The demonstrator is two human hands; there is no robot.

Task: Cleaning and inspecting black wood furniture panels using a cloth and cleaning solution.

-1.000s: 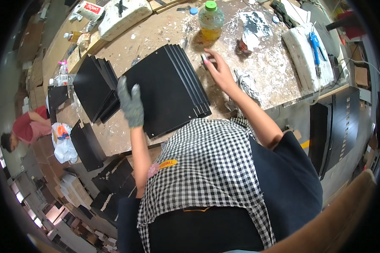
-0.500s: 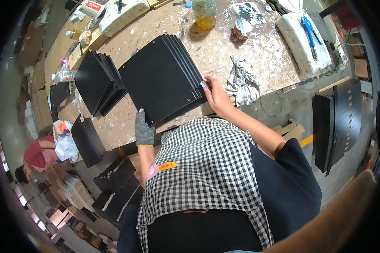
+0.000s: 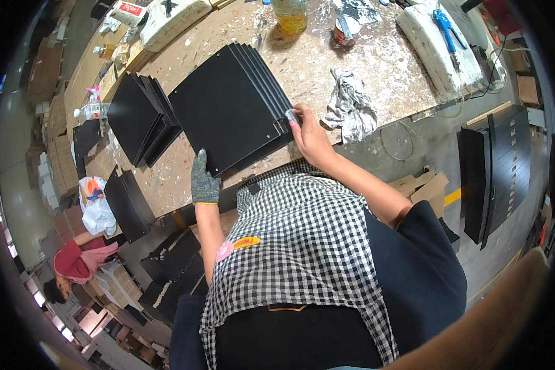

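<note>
Head view: stiff-looking black boards (image 3: 227, 112), best edge-held, left hand (image 3: 204, 182) at seven o'clock, grip unclear, right hand (image 3: 312, 137) at four pinching pale piece (image 3: 291, 115).

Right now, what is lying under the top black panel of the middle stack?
More black panels show as stepped edges along its right side. Most of their faces, and the tabletop beneath the stack, are covered from view.

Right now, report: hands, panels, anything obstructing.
Black panel stack stepped. Left hand at near corner, right hand at right edge with pale item. Crumpled rag apart, rightward.
</note>
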